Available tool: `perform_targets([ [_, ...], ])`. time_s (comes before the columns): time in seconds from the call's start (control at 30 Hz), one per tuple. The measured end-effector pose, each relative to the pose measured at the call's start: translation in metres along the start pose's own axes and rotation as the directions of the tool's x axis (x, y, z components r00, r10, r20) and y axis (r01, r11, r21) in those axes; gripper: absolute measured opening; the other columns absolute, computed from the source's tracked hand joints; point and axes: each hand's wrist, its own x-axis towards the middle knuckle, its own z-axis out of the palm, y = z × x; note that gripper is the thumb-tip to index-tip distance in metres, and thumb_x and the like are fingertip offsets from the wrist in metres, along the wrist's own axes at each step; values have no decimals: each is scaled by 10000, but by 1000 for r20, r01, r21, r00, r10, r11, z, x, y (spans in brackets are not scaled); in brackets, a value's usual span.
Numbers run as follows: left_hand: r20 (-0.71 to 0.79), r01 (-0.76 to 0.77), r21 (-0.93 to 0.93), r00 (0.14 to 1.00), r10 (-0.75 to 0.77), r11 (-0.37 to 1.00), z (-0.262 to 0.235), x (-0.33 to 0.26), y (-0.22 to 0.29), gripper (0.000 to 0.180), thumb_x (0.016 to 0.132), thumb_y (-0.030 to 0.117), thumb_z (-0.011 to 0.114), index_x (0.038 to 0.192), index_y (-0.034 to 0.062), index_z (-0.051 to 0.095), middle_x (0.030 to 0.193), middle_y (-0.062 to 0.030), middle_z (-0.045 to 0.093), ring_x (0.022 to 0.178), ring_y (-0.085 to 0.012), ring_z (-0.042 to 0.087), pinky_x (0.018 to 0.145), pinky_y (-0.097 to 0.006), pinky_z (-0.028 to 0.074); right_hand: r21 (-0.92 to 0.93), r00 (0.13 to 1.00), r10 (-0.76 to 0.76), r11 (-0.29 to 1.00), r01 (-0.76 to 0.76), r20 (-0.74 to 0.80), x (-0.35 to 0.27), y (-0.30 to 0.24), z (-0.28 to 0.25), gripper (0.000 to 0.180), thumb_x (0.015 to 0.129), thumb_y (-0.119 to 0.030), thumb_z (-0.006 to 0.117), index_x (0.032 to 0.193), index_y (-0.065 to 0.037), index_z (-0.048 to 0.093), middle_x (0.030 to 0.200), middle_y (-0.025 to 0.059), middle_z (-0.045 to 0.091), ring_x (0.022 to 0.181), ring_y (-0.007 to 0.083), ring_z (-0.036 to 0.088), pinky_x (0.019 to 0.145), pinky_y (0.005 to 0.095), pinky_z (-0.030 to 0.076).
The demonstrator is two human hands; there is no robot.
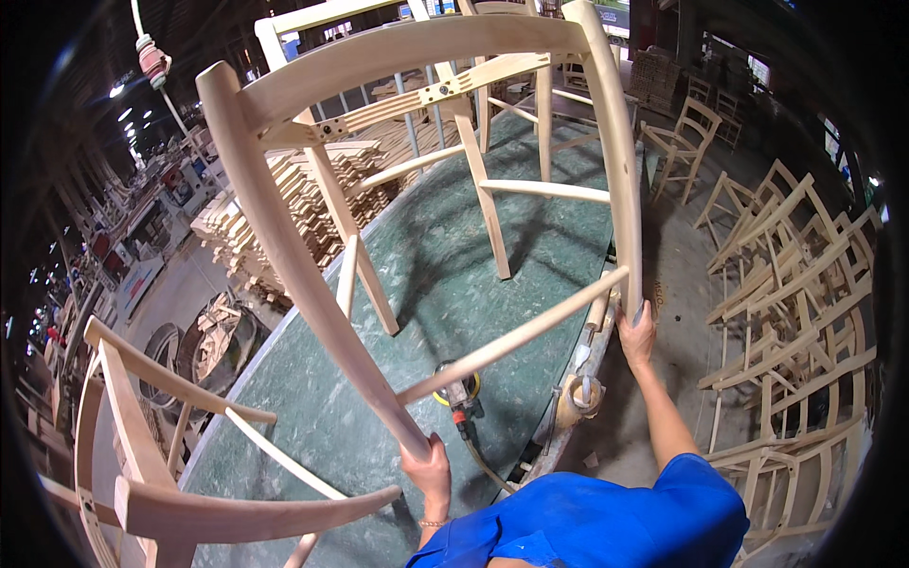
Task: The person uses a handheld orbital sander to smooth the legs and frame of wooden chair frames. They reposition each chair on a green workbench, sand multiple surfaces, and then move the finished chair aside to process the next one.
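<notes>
A bare wooden chair frame (284, 256) stands tilted before me, its curved rail at the top and a round rung between its legs. My left hand (431, 473) is closed around the lower end of its left leg. Around the lower part of the right leg, my right hand (636, 333) is closed too, near the table's right edge. Beneath the rung, a hand sander (458, 390) with a yellow ring rests on the green tabletop (312, 398), partly covered by the frame. Its hose (488, 464) runs toward me.
Another chair frame (256, 516) lies at the lower left. Stacked wooden parts (275, 213) rise beyond the table's left side, near a bin of offcuts (218, 336). A round container (579, 398) sits at the right table edge. Piled chair frames (795, 293) crowd the floor at right.
</notes>
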Motion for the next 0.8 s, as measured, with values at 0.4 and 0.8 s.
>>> perform_targets([
  [0.4,-19,-268,-6,963,268,963,147,-10,-3,345,813,90,672,1098,-39,527,921,-123,601,838,-222,587,796,-338,466,-250,992,-33,966,63,120,90,49,59,488,813,-443,684,1077,-71,513,1023,185,598,935,401,599,739,503,484],
  [0.8,265,19,345,957,-117,939,315,98,-34,793,757,423,748,1305,55,309,1060,-215,622,973,-406,624,829,-475,459,126,827,-54,992,-20,559,-1,57,-21,250,863,-289,660,920,-54,595,804,205,643,780,435,612,642,470,484],
])
